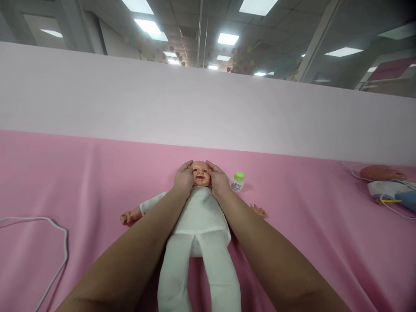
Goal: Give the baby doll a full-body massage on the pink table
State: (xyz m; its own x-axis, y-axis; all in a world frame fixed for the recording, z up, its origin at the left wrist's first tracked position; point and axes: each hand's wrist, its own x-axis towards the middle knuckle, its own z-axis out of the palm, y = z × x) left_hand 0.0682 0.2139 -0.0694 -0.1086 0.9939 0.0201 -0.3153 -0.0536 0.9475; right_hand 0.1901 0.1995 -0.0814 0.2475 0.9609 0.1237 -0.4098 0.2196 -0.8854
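From the head view, I see the doll (202, 212) lying face up on the pink sheet (299, 242), its head toward the sheet's far edge and its legs running toward the near edge. My left hand (184, 179) and right hand (220, 179) cup the two sides of its head. Each is open and curved rather than pinching; I cannot tell how firmly the palms press.

To hold this well, I'd match the pressure on both sides, keep the face centred and let the thumbs rest lightly, clear of the eyes. Both forearms reach in from the near edge and converge over the doll's arms, with fingers pointing toward the far edge; I'd keep the wrists level and loose.

The green-capped bottle (237, 182) stands just beside my right hand, so I'd avoid swinging that wrist outward. A white cable (66, 242) curves near the left edge, and another doll (383, 173) lies by the right edge.
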